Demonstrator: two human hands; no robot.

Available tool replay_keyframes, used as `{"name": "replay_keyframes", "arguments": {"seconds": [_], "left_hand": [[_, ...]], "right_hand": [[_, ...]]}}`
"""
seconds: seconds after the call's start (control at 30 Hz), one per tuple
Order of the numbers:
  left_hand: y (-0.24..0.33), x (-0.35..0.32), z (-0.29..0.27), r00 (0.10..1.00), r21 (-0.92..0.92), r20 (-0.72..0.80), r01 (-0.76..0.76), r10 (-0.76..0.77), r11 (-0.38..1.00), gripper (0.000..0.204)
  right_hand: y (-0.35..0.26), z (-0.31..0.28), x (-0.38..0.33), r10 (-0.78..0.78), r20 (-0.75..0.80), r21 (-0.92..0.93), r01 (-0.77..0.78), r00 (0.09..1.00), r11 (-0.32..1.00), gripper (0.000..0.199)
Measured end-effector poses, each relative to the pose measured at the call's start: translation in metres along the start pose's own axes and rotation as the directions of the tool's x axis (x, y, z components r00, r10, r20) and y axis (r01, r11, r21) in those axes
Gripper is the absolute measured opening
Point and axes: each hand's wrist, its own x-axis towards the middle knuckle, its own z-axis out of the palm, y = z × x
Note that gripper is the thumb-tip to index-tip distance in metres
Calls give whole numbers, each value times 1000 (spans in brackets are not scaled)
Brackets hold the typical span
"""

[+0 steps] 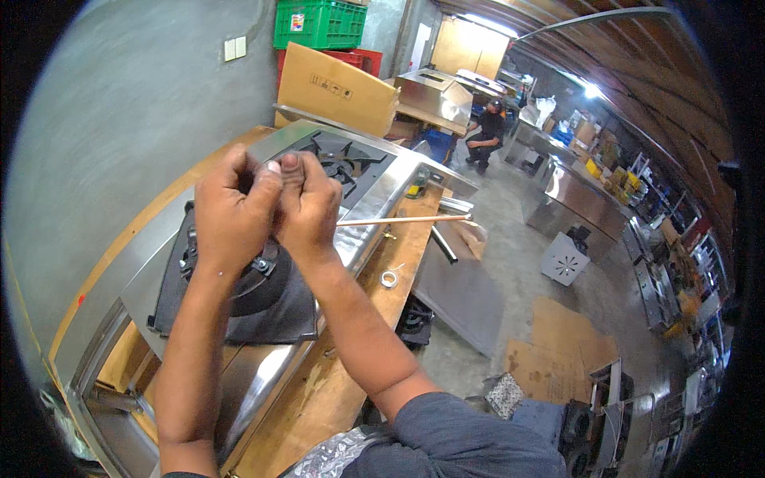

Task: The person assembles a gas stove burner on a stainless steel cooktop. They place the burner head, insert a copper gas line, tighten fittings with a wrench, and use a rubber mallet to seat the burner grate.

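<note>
My left hand [233, 213] and my right hand [307, 209] are raised together above a stainless gas stove [374, 179] on a wooden workbench [398, 247]. Both fists are closed, thumbs touching at the top. A thin copper tube [402, 220] sticks out to the right from my right hand, level over the bench. What my left fingers pinch is hidden. Below the hands sits a black burner plate [263, 307] with a round burner; a second black burner [343, 159] lies farther back.
A small roll of white tape [389, 279] lies on the bench edge. A cardboard box [339, 89] and green crate [319, 24] stand behind the stove. A person [486, 135] crouches far back among steel counters [574, 191]. Cardboard sheets [550, 350] lie on the floor.
</note>
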Motion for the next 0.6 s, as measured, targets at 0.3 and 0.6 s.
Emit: {"name": "replay_keyframes", "arguments": {"seconds": [0.3, 0.6], "left_hand": [[-4, 0, 7, 999, -85, 17, -34, 35, 996, 29], [-81, -11, 24, 980, -134, 167, -88, 110, 987, 45]], "right_hand": [[12, -6, 26, 175, 263, 39, -192, 949, 981, 48], [8, -9, 36, 154, 213, -222, -105, 965, 969, 38]]}}
